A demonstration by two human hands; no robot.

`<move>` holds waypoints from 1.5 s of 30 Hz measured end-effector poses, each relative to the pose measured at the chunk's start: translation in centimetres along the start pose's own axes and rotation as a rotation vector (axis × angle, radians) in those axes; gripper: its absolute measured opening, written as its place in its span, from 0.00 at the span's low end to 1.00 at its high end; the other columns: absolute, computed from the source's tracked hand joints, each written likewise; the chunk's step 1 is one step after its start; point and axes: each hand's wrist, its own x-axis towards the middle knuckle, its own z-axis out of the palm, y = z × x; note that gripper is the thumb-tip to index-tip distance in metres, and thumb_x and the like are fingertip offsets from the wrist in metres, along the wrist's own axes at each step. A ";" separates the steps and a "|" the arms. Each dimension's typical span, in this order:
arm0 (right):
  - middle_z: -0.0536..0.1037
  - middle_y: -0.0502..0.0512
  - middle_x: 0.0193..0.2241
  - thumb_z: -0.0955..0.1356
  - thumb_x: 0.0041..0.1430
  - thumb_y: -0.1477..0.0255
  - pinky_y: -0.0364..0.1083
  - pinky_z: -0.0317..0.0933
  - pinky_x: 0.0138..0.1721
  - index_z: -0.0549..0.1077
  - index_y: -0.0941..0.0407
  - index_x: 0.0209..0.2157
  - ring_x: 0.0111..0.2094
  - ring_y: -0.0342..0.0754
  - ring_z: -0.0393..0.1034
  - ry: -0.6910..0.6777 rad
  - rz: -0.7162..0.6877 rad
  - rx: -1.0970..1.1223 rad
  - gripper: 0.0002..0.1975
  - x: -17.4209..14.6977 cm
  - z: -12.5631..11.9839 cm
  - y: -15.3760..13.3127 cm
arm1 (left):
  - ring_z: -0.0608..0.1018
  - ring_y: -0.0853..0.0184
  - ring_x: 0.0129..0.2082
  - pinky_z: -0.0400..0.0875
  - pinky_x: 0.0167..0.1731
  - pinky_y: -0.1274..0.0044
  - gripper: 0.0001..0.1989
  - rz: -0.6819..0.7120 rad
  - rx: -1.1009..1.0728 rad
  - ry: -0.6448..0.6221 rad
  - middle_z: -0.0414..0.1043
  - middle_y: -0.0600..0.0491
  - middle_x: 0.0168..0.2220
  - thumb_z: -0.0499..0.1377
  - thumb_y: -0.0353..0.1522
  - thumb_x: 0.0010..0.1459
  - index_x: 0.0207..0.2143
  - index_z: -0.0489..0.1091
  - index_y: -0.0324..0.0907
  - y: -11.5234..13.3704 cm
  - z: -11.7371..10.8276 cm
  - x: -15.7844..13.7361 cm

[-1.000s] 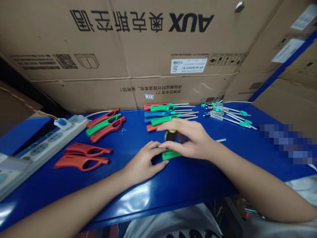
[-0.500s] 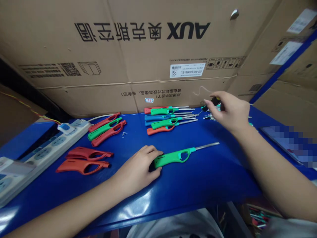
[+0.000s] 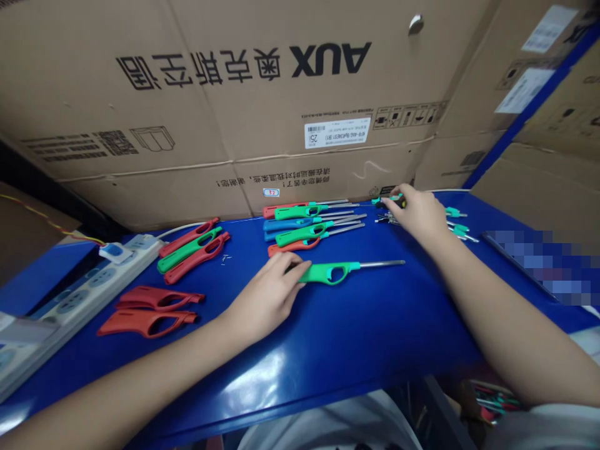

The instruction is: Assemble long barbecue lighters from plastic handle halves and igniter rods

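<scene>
My left hand [image 3: 269, 289] is closed on the handle end of a green long-necked lighter [image 3: 323, 273]. The lighter's metal tube points right, and the fingers hide its rear end. My right hand [image 3: 417, 215] is at the back of the blue table, fingers closed around a screwdriver [image 3: 396, 200] with a dark handle, partly covered by the hand. Under and beside that hand lie several teal-and-metal lighter parts [image 3: 457, 229]. Just beyond my left hand, a row of assembled lighters [image 3: 300, 224] in red, green, blue and orange lies with tubes to the right.
Red and green handle shells [image 3: 190, 250] lie at the left, with two more red shells [image 3: 150, 320] nearer me. Small metal bits [image 3: 225, 259] are beside them. A white power strip [image 3: 75, 299] runs along the left edge. A cardboard box wall [image 3: 210, 125] stands behind.
My left hand has moved the green lighter away from me, closer to the row. My right hand has lowered with the screwdriver toward the tabletop at the back. The view has shifted slightly.
</scene>
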 end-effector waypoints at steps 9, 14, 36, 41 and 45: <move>0.80 0.65 0.30 0.69 0.60 0.66 0.49 0.65 0.36 0.77 0.61 0.33 0.34 0.58 0.77 -0.301 -0.040 0.024 0.11 0.1 0.8 -0.6 | 0.75 0.56 0.48 0.72 0.52 0.62 0.15 -0.142 0.088 0.168 0.71 0.45 0.47 0.57 0.32 0.64 0.52 0.73 0.38 -5.4 -4.7 3.5; 0.77 0.58 0.22 0.70 0.60 0.65 0.46 0.65 0.29 0.75 0.59 0.30 0.25 0.51 0.74 -0.421 -0.054 0.028 0.11 -0.4 1.7 -1.2 | 0.77 0.58 0.49 0.70 0.55 0.64 0.16 -0.276 0.044 0.079 0.73 0.46 0.48 0.60 0.35 0.61 0.49 0.75 0.38 -8.7 -4.2 6.0; 0.82 0.65 0.34 0.66 0.59 0.69 0.47 0.64 0.36 0.78 0.60 0.37 0.38 0.57 0.77 -0.378 -0.148 0.018 0.11 -0.8 2.1 -2.0 | 0.71 0.53 0.55 0.68 0.56 0.61 0.19 -0.050 0.251 0.073 0.69 0.42 0.55 0.59 0.39 0.65 0.55 0.73 0.41 -7.7 -0.4 6.8; 0.82 0.66 0.33 0.68 0.58 0.68 0.47 0.65 0.36 0.79 0.61 0.36 0.37 0.57 0.77 -0.386 -0.078 -0.020 0.12 -0.5 2.0 -1.4 | 0.74 0.50 0.53 0.70 0.52 0.58 0.12 0.020 0.307 0.058 0.72 0.41 0.53 0.58 0.35 0.67 0.47 0.78 0.40 -7.1 0.2 5.6; 0.81 0.67 0.33 0.67 0.58 0.68 0.48 0.66 0.35 0.79 0.62 0.36 0.36 0.58 0.77 -0.383 -0.054 -0.033 0.12 -0.4 1.9 -1.2 | 0.77 0.53 0.48 0.74 0.48 0.62 0.12 0.045 0.319 0.060 0.75 0.42 0.47 0.58 0.34 0.67 0.46 0.78 0.39 -8.0 0.2 5.2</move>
